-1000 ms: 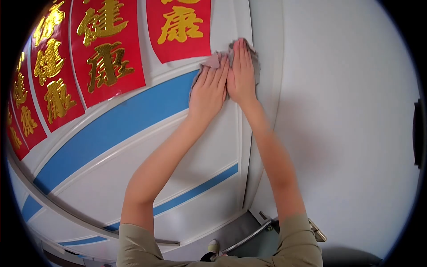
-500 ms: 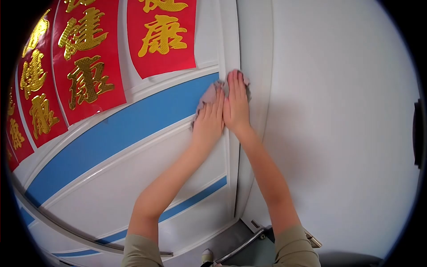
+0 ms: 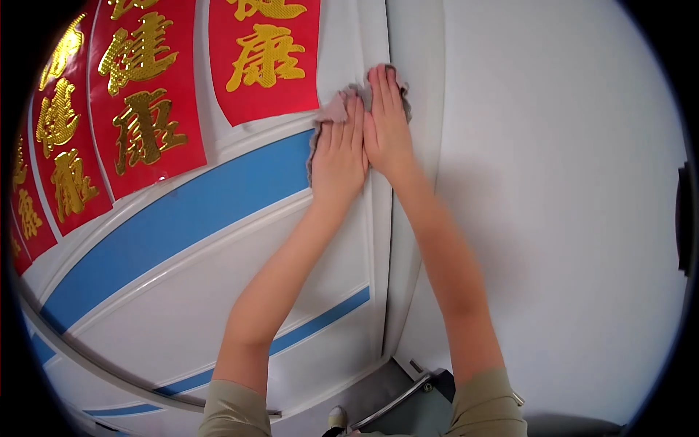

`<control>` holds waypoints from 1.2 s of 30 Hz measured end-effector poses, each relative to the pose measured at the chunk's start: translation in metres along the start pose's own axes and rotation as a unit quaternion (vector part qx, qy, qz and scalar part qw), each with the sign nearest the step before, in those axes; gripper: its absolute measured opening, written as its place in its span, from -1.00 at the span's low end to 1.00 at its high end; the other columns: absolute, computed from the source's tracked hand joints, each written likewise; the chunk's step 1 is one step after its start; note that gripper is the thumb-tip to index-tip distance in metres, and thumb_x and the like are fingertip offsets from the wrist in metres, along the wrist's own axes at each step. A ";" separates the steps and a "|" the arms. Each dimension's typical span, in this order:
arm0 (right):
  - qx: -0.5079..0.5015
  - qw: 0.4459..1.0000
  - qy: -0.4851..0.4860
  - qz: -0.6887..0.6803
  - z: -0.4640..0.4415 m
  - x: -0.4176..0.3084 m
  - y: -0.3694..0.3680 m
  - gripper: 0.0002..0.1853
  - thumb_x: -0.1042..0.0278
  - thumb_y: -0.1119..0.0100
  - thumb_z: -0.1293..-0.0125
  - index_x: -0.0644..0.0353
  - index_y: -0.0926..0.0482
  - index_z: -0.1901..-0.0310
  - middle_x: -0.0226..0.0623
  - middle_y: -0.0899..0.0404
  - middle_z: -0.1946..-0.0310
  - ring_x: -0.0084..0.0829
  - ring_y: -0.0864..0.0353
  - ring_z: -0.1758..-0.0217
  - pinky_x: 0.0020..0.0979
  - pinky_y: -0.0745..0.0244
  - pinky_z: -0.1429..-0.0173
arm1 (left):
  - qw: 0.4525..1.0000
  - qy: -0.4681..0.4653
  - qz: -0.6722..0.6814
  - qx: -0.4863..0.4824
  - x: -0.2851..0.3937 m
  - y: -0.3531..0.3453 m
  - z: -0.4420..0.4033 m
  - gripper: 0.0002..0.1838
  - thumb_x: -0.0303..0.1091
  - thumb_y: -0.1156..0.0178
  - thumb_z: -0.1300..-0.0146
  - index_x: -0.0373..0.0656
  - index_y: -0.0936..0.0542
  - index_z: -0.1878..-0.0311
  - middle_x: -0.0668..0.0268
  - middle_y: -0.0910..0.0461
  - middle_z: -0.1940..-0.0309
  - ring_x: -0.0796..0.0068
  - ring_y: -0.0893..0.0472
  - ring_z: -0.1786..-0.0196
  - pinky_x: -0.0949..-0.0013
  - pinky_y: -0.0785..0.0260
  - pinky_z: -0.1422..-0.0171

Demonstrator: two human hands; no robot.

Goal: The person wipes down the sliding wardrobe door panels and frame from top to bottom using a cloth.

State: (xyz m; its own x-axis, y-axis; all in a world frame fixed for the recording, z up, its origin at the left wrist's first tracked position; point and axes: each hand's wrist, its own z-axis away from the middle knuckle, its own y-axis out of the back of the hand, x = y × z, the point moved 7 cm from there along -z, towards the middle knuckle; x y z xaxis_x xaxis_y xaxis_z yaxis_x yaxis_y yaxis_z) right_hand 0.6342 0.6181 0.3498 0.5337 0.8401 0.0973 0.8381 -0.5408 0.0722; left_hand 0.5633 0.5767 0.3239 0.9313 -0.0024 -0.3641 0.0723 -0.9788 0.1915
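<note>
A crumpled greyish-pink cloth [image 3: 336, 109] is pressed against a white panel with blue stripes [image 3: 182, 215], close to its right-hand vertical edge. My left hand [image 3: 341, 156] lies flat on the cloth, fingers stretched upward and open. Beside it, my right hand [image 3: 388, 131] is also flat and open, set a little higher on the upright strip at the panel's edge. Grey cloth shows around its fingertips and right side. The two hands touch along their inner sides. Most of the cloth is hidden beneath them.
Red sheets with gold characters [image 3: 266, 102] hang on the panel at upper left, one close to my left hand. A plain white surface [image 3: 568, 218] stands to the right. Below are a curved metal bar [image 3: 393, 405] and a shoe [image 3: 336, 416]. A dark object [image 3: 684, 218] is at far right.
Both hands have slid upward along the panel's edge, taking the cloth with them. They stay side by side and flat. More of the blue stripe's lower right is uncovered below them.
</note>
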 end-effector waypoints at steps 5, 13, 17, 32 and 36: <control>-0.047 0.996 -0.075 -0.004 0.105 -0.006 -0.010 -0.36 0.36 0.20 -0.19 0.42 -0.08 -0.32 0.05 0.03 -0.38 0.06 0.09 -0.45 -0.01 0.11 -0.41 | 0.988 -0.044 0.038 -0.143 0.034 -0.033 0.099 -0.36 -0.18 0.05 -0.23 -0.34 -0.17 -0.32 0.15 -0.23 -0.32 0.28 -0.42 -0.07 0.28 -0.17 -0.28; -0.095 0.988 -0.113 0.039 0.193 -0.013 -0.021 -0.34 0.34 0.17 -0.19 0.42 -0.04 -0.33 0.06 0.02 -0.38 0.07 0.07 -0.44 0.00 0.09 -0.40 | 0.960 -0.084 0.086 -0.253 0.045 -0.028 0.166 -0.32 -0.22 -0.03 -0.17 -0.24 -0.15 -0.36 0.25 -0.28 -0.28 0.35 -0.42 -0.06 0.29 -0.19 -0.27; -0.044 0.996 -0.068 0.037 0.109 -0.025 -0.014 -0.36 0.34 0.16 -0.19 0.38 -0.08 -0.33 0.05 0.00 -0.37 0.01 0.06 -0.45 0.00 0.16 -0.42 | 0.988 -0.073 0.074 -0.117 0.014 0.002 0.098 -0.30 -0.26 -0.08 -0.08 -0.22 -0.21 -0.33 0.25 -0.26 -0.30 0.35 -0.38 -0.15 0.26 -0.12 -0.33; -0.142 0.973 -0.158 0.091 0.270 -0.042 -0.042 -0.38 0.27 0.13 -0.21 0.41 -0.15 -0.29 0.10 -0.04 -0.35 0.07 -0.03 -0.41 0.05 -0.02 -0.32 | 0.953 -0.077 0.083 -0.282 0.053 -0.027 0.244 -0.32 -0.19 -0.04 -0.12 -0.16 -0.21 -0.35 0.35 -0.22 -0.34 0.47 -0.39 -0.12 0.33 -0.14 -0.27; -0.104 0.983 -0.131 0.068 0.190 -0.059 -0.040 -0.38 0.24 0.14 -0.24 0.40 -0.14 -0.30 0.07 -0.03 -0.36 0.08 -0.02 -0.41 0.07 0.01 -0.34 | 0.980 -0.003 0.086 -0.177 0.009 0.006 0.185 -0.37 -0.22 -0.05 -0.10 -0.07 -0.30 -0.31 0.40 -0.24 -0.33 0.40 -0.34 -0.22 0.23 -0.12 -0.29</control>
State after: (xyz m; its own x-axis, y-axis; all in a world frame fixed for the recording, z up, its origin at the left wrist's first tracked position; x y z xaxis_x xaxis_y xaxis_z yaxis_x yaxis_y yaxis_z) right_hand 0.5910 0.5983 0.1528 0.6730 0.7267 -0.1378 0.7302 -0.6229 0.2807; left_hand 0.5059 0.5327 0.1533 0.9389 -0.1629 -0.3032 0.0349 -0.8313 0.5548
